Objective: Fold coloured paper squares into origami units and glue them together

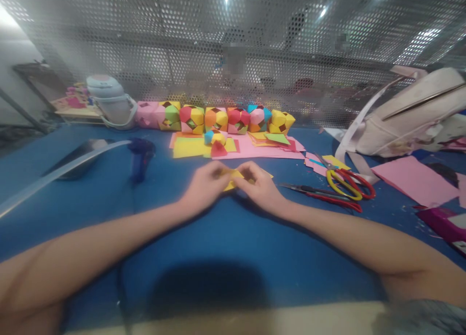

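Between both hands, low over the blue table, is a small piece of yellow paper (228, 185) with a creased or folded look. My left hand (207, 183) pinches it from the left, fingers closed. From the other side my right hand (259, 185) grips it, thumb pressed on the paper near the middle. The fingers hide much of its shape. Just beyond the hands lies a small folded paper piece (219, 148) in blue, yellow and red, on top of yellow sheets (185, 148).
Colourful folded paper balls (216, 120) stand in a row along the perforated metal screen (204, 48). Scissors (344, 184) and pliers-like red-handled tool (320, 195) lie right, near pink paper (415, 179) and a pale bag (411, 114). A blue glue gun (141, 155) and white jug (109, 102) are left.
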`<state>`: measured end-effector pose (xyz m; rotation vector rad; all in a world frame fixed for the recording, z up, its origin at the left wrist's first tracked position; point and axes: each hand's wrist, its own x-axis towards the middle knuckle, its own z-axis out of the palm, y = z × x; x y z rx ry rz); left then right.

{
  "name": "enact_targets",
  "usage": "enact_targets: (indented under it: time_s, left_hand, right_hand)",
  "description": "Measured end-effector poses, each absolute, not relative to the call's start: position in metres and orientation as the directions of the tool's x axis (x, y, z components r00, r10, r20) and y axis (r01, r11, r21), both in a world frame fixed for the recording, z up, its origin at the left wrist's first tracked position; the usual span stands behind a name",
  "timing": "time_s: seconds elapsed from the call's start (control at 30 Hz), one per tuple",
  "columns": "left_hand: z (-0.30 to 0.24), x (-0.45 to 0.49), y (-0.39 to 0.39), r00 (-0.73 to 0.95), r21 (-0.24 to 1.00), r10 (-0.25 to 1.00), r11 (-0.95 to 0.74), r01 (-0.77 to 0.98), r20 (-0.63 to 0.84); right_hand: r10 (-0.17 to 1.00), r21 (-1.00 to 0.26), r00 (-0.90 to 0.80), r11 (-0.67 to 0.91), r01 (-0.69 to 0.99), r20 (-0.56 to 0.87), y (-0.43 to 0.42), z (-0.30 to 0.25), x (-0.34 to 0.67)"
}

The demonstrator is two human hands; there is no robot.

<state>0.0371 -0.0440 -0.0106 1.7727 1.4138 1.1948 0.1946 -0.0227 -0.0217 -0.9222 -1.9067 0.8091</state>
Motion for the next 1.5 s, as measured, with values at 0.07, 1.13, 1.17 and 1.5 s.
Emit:
enact_targets:
  time_s: [0.07, 1.13, 1.17, 1.5]
  left_hand:
    - [-0.011, 0.036, -0.043, 0.022, 0.858, 0.956, -0.273, 0.435, 0.293]
    - [-0.013, 0.037, -0.043, 0.119, 0.929, 0.975, -0.216, 0.301, 0.189]
    - [-0.012, 0.038, -0.044, 0.116, 0.922, 0.975, -0.218, 0.32, 0.19]
    - [-0.011, 0.039, -0.045, 0.101, 0.933, 0.983, -0.176, 0.313, 0.151]
  right_hand:
    - [0.841, -0.799, -0.36, 0.515, 0.31, 0.403, -0.022, -0.022, 0.194]
    - [0.844, -0.792, -0.342, 0.519, 0.322, 0.413, -0.022, -0.021, 0.195]
    - [0.845, -0.793, -0.341, 0.517, 0.323, 0.412, -0.021, -0.022, 0.195]
    - [0.854, -0.822, -0.347, 0.491, 0.289, 0.388, -0.022, -0.021, 0.195]
